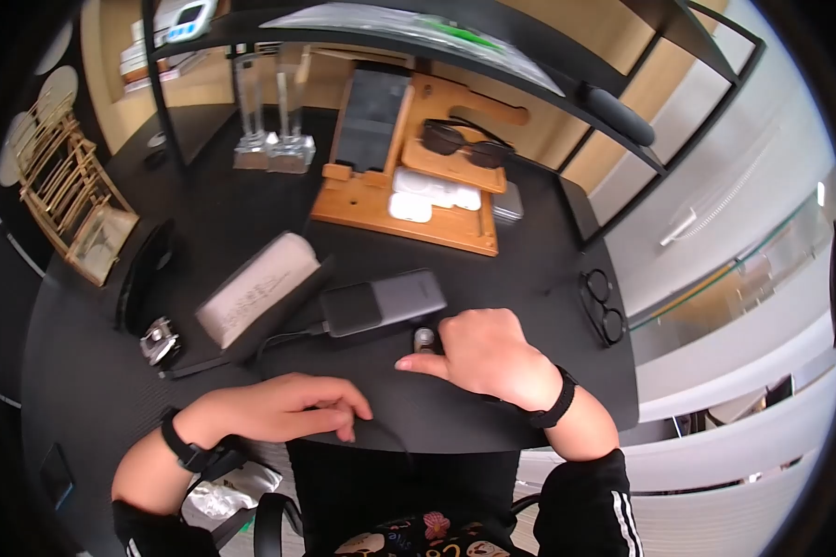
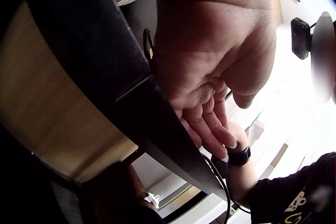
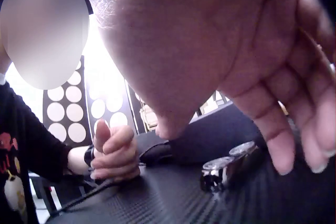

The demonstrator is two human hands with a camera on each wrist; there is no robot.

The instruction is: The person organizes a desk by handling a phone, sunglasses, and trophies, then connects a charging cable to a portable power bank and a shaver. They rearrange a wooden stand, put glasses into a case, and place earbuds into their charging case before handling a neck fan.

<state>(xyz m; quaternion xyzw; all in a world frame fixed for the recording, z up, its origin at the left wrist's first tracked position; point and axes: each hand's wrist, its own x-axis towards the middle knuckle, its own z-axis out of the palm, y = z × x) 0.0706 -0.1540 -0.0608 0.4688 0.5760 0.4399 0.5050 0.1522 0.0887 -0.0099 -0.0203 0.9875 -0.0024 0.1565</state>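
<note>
My right hand is held over the desk with its thumb stretched out to the left. Between the thumb and the fingers stands a small shiny silver object; two round glassy tops show on it in the right wrist view, below the spread fingers. The fingers are not closed round it. My left hand hangs loosely curled near the front edge, holding nothing; its palm faces the left wrist camera. A thin dark cable passes beside its fingertips in the left wrist view.
Beyond my hands lies a grey power bank with a cable, beside a whitish box. A metal-banded watch is at left, black eyeglasses at right. Behind stand a wooden organizer with sunglasses and clear pillars.
</note>
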